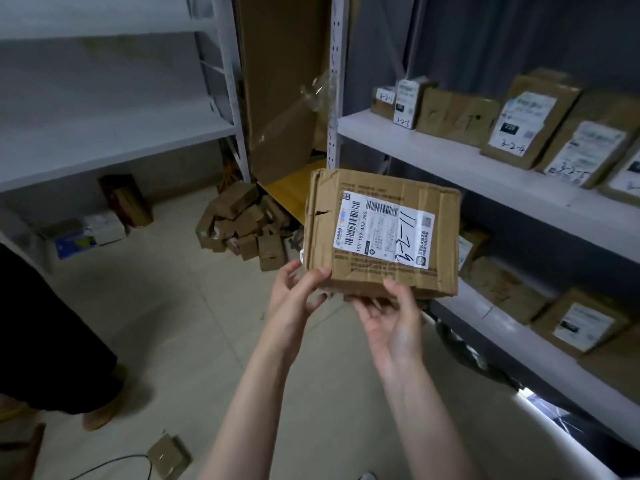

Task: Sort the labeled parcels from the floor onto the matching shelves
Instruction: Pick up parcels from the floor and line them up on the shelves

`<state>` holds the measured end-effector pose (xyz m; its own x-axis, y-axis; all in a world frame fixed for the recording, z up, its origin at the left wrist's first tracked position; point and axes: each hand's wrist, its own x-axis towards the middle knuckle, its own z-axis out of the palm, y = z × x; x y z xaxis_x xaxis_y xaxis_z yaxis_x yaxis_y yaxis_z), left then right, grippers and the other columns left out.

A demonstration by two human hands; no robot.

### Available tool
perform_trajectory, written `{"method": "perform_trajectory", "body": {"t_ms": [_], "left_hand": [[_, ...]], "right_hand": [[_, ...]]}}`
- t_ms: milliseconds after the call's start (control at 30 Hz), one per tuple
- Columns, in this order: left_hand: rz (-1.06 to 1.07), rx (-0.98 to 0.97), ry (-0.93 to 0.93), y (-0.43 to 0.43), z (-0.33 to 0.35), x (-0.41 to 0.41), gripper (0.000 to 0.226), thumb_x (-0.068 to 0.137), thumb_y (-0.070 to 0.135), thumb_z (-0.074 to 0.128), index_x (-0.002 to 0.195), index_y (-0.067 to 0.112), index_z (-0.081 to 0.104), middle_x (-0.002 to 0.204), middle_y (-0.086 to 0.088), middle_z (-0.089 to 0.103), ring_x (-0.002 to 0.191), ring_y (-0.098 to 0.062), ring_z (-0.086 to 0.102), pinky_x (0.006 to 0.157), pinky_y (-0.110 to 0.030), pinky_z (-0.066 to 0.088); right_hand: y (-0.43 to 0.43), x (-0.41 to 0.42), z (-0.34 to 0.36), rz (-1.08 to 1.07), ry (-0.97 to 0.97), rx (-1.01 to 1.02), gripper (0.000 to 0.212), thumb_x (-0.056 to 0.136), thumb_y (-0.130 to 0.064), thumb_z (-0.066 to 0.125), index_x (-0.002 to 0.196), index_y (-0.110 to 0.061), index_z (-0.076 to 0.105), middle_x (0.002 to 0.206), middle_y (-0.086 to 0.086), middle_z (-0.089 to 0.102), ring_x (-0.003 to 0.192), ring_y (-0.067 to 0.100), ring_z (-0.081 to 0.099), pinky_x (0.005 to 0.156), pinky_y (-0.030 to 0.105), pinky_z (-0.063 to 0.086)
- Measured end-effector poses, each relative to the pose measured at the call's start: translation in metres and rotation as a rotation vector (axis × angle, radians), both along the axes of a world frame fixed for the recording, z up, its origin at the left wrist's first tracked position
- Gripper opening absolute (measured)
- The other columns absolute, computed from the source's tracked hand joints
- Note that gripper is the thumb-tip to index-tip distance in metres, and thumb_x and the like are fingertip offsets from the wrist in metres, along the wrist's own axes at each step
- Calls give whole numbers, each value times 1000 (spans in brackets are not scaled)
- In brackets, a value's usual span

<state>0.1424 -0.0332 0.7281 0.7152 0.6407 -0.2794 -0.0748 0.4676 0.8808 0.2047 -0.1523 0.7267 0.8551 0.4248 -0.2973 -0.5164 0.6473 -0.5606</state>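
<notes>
You are holding a creased cardboard parcel point(382, 237) in the air with both hands, in front of the near end of the right-hand shelving and level with the gap between its two shelves. Your left hand point(294, 299) is gripping the parcel's lower left corner, thumb lying on the front face and fingers curling round behind. Your right hand point(391, 323), palm up, is cradling the bottom edge, thumb pressing on the front and fingers tucking underneath. The white shipping label point(408, 233) is facing you, turned sideways, and is showing a handwritten "3-2-11" beside its barcodes. To your right, the upper shelf point(450, 157) is carrying a row of parcels point(530, 123) leaning on their backs, with marks such as "3-2-1" and "3-2-4" legible on their labels; more parcels are lying on the lower shelf point(519, 344). A heap of small boxes point(242, 226) is sitting on the tiled floor point(173, 323) in the far corner, beside a tall cardboard sheet point(284, 81) standing between the two racks. One flat parcel point(168, 455) is lying near your feet, next to a dark cable. Another person in dark clothing is standing at the left edge, a tan shoe point(104, 410) showing.
</notes>
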Motion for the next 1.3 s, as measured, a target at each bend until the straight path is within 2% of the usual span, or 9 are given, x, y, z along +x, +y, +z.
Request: {"method": "perform_trajectory", "body": {"t_ms": [167,300,400,467,633,900,1067,1233,1300], "left_hand": [[32,10,-168,-17,22,53,101,42,29,77,136,7,45,119,-13,64,90,-14,71,88,-45,55],[22,0,-263,-19,44,98,98,43,25,72,135,8,47,126,-14,59,94,-16,70,77,-39,57],[-42,47,-264,-19,60,131,93,43,28,69,132,5,49,111,-10,59,85,-13,65,71,-37,55],[-72,27,-278,-26,69,154,77,47,26,69,121,12,52,101,-5,58,88,-15,61,69,-37,54],[-180,-31,-302,-61,86,206,92,46,34,72,132,12,49,95,-3,54,83,-16,53,85,-48,56],[-496,74,-335,-141,104,277,115,47,36,69,151,7,28,87,-4,54,60,-11,62,57,-29,52],[-615,55,-354,-183,108,308,106,51,37,70,148,13,36,112,-8,61,96,-21,64,70,-36,55],[-658,-16,-380,-226,105,339,90,65,39,72,144,9,41,99,0,69,95,-16,67,80,-34,53],[-729,55,-376,-245,104,348,91,66,41,73,145,13,39,103,4,73,105,-14,67,87,-37,49]], "right_hand": [[-15,46,10,13,-94,61,50,64,-13,68,114,-17,63,107,14,69,110,33,60,105,55,44],[-43,94,15,-119,-93,-20,54,70,-27,70,123,-25,59,120,9,66,113,30,59,106,57,41],[-79,132,25,-293,-124,-134,97,59,-39,83,146,-22,44,132,5,62,128,30,53,95,45,48],[-108,156,31,-391,-190,-205,111,63,-38,85,155,-22,26,146,7,51,135,27,46,105,45,41],[-177,200,58,-565,-431,-380,73,83,-25,73,148,-25,41,148,-2,47,129,11,49,115,43,34],[-274,227,89,-584,-554,-499,83,69,-31,80,145,-25,46,125,0,66,105,12,67,83,32,50],[-313,230,76,-568,-485,-435,60,75,-26,67,132,-11,56,120,7,70,110,22,67,84,34,54],[-343,228,67,-704,-526,-480,49,81,-11,70,127,-6,53,95,0,76,87,15,73,68,26,58],[-350,232,64,-772,-534,-504,47,86,-13,65,129,-3,51,104,5,74,91,18,73,68,27,58]]}}
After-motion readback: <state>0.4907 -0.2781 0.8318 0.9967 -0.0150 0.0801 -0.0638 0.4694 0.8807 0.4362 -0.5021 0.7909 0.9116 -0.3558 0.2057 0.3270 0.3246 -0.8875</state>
